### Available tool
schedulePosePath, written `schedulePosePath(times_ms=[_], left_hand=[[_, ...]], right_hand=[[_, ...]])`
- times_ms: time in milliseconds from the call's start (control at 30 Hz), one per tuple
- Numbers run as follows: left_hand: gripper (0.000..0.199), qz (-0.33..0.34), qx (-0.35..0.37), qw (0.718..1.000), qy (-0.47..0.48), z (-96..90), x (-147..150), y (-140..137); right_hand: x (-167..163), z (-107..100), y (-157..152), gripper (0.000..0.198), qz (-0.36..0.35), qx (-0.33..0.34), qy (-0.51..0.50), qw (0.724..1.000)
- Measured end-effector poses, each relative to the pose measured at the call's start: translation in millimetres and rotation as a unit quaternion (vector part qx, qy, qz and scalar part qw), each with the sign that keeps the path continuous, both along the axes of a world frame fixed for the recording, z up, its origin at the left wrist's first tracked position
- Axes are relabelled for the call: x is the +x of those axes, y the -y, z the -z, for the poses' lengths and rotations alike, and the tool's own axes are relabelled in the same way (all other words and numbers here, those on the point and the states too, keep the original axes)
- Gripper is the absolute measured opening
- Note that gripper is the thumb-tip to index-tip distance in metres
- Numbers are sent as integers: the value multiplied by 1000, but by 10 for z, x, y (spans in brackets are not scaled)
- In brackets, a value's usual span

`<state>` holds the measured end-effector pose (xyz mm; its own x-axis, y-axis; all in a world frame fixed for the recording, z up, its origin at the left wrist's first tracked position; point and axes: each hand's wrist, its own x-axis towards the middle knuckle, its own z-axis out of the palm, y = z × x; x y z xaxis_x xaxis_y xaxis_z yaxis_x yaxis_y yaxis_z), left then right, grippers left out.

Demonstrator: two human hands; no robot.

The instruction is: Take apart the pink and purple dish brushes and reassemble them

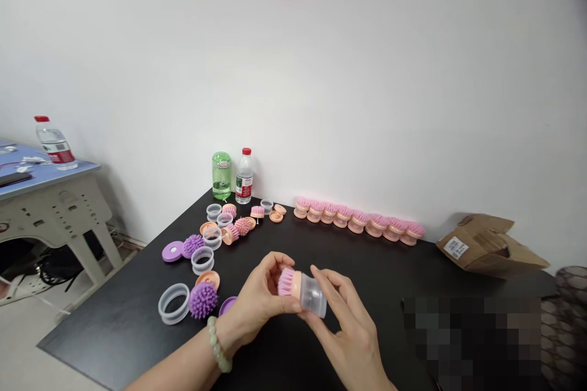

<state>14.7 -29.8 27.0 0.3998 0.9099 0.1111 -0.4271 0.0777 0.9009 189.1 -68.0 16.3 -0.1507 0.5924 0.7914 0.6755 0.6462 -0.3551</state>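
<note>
Above the front of the black table, my left hand (263, 296) grips a pink-bristled brush head (293, 283) with a peach base, tilted on its side. Fitted against that base is a clear plastic ring (312, 295), which my right hand (346, 317) pinches between thumb and fingers. To the left lie loose parts: a purple bristle head (203, 300), a large clear ring (174, 303) and a peach disc (208, 280). A purple disc (226, 305) is partly hidden behind my left hand. Farther back are more clear rings, peach discs and pink bristle heads (243, 226).
A row of several pink-and-peach brushes (358, 220) stands along the wall. A green bottle (221, 175) and a red-capped water bottle (244, 176) stand at the back corner. An open cardboard box (493, 245) lies at the right. Another table (50, 177) is at far left.
</note>
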Motion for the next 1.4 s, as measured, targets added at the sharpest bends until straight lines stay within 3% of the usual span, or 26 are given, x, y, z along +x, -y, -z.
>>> schedulePosePath(times_ms=[200,467,533,600,667,733,800,900,1000,1100,1233,1300,1400], left_hand=[[69,-6,-12,1000,-3,-8,-12,-1],[61,46,-14,999,-5,-52,-43,12],[59,66,-13,998,7,-74,-50,17],[59,86,-12,996,16,-92,-52,25],[61,93,-13,995,21,-95,-47,33],[61,82,-15,996,22,-85,-39,35],[59,49,-18,998,21,-67,-31,23],[54,-9,-19,1000,24,-50,-30,-13],[52,-23,-19,999,28,-54,-38,-39],[54,-11,-25,999,25,-65,-43,-35],[56,14,-28,999,22,-60,-30,-11],[55,5,-28,999,22,-51,-22,-8],[53,-16,-26,999,27,-46,-21,-17]], right_hand=[[-11,-20,10,46,-6,13,9,1000],[24,10,-4,47,20,15,12,1000],[30,36,-2,51,2,-37,-25,999],[37,77,3,63,-30,-155,-91,983],[41,124,4,73,-72,-295,-164,939],[38,155,-1,78,-109,-371,-213,897],[26,154,-8,81,-129,-359,-231,895],[5,112,-10,80,-84,-260,-199,941],[7,89,-6,55,-25,-177,-132,975],[31,110,-10,41,-24,-208,-130,969],[45,119,-25,53,-67,-346,-203,913],[34,103,-28,52,-69,-320,-203,923],[15,91,-24,55,-35,-222,-161,961]])
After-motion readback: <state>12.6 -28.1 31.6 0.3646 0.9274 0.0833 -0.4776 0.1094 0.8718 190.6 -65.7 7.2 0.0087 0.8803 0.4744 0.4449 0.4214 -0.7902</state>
